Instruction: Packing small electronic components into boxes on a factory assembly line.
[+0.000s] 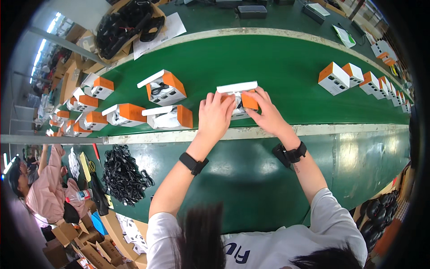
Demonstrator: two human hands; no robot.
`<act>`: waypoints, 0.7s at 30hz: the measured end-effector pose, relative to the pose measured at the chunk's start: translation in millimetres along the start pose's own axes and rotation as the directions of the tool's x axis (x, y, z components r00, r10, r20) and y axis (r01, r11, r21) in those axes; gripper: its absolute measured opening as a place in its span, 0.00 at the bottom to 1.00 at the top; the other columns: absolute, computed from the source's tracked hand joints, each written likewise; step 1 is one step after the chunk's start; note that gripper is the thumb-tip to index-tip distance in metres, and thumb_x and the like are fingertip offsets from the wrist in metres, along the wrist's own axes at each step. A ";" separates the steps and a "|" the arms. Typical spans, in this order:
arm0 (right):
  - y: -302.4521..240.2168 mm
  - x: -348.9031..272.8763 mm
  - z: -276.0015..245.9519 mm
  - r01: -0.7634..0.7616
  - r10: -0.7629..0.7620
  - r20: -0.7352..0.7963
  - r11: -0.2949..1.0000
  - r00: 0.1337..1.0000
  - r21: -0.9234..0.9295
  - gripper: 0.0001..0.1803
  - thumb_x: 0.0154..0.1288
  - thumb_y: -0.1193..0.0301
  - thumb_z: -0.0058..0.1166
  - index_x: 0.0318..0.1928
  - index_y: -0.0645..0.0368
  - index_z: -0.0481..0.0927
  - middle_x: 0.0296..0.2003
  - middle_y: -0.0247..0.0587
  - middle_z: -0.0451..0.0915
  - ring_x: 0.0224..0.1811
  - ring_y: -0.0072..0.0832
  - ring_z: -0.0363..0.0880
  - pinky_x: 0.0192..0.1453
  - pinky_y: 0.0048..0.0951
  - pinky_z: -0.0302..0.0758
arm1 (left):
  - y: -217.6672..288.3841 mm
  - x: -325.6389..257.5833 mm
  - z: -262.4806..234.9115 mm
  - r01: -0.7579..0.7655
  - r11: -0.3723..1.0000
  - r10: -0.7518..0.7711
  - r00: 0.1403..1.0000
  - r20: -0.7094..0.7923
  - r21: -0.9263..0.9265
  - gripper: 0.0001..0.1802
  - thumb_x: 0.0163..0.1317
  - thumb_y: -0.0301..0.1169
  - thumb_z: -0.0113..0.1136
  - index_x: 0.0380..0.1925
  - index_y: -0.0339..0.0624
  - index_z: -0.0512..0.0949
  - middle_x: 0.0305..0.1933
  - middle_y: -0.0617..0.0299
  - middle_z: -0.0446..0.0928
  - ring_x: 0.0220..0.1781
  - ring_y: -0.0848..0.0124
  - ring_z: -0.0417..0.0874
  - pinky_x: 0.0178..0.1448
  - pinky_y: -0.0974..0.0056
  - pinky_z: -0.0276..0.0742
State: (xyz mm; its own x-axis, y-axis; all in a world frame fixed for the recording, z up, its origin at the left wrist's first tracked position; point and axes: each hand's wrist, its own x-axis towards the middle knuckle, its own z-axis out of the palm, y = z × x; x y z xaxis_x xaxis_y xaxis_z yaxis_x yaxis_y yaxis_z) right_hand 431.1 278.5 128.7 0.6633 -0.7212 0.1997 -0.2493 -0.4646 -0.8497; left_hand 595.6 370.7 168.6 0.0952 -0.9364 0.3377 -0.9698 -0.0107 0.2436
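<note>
On the green conveyor belt in front of me stands a small white and orange box (pixel 250 101), its white lid flap (pixel 237 87) raised at the far side. My left hand (pixel 216 115) is bent round the box's left end, with fingertips at the opening. Round the orange right end, the thumb and fingers of my right hand (pixel 270 115) grip the box. Something white and dark shows inside between my hands, too covered to name. To the left, an open box (pixel 165 88) has a coiled black cable (pixel 159 89) in it, and another open box (pixel 170 117) stands nearer.
More open boxes (pixel 125 114) line the belt at left; closed boxes (pixel 333 79) stand at right. A heap of black cables (pixel 123 175) lies on the green table (pixel 242 179). Beyond the belt is a carton of black items (pixel 125 29). A co-worker in pink (pixel 47 190) is at left.
</note>
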 end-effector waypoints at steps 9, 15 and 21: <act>-1.2 12.3 11.8 -0.043 0.113 -0.140 0.902 0.984 0.429 0.34 0.52 0.78 0.64 0.60 0.56 0.66 0.57 0.39 0.67 0.54 0.32 0.68 0.59 0.34 0.67 | 1.4 5.0 24.1 0.203 0.856 -0.351 0.904 -0.245 -0.476 0.22 0.50 0.25 0.67 0.47 0.45 0.76 0.50 0.57 0.70 0.55 0.57 0.70 0.57 0.56 0.66; 19.1 9.6 8.3 0.017 -0.010 -0.031 0.976 0.999 0.219 0.26 0.47 0.82 0.61 0.49 0.52 0.76 0.56 0.39 0.69 0.59 0.36 0.66 0.62 0.34 0.65 | -23.8 -11.7 35.5 -0.070 0.793 0.055 0.998 -0.044 -0.605 0.25 0.48 0.21 0.66 0.50 0.42 0.75 0.63 0.55 0.68 0.67 0.54 0.66 0.67 0.53 0.63; 6.2 14.1 -21.2 -0.112 0.004 0.254 0.904 0.967 0.413 0.29 0.50 0.79 0.61 0.56 0.51 0.74 0.62 0.38 0.64 0.64 0.35 0.64 0.66 0.35 0.63 | -16.6 -10.4 3.4 0.045 0.775 0.016 0.996 0.092 -0.631 0.22 0.54 0.23 0.62 0.52 0.44 0.77 0.64 0.56 0.69 0.68 0.56 0.64 0.68 0.54 0.63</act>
State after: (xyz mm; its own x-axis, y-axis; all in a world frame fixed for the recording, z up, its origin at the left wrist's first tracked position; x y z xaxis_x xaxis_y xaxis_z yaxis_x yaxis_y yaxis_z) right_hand 423.9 254.6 136.7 0.8194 -0.5695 0.0657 -0.0084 -0.1265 -0.9919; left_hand 610.0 379.4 158.0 0.0584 -0.9647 0.2568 -0.6055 0.1703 0.7774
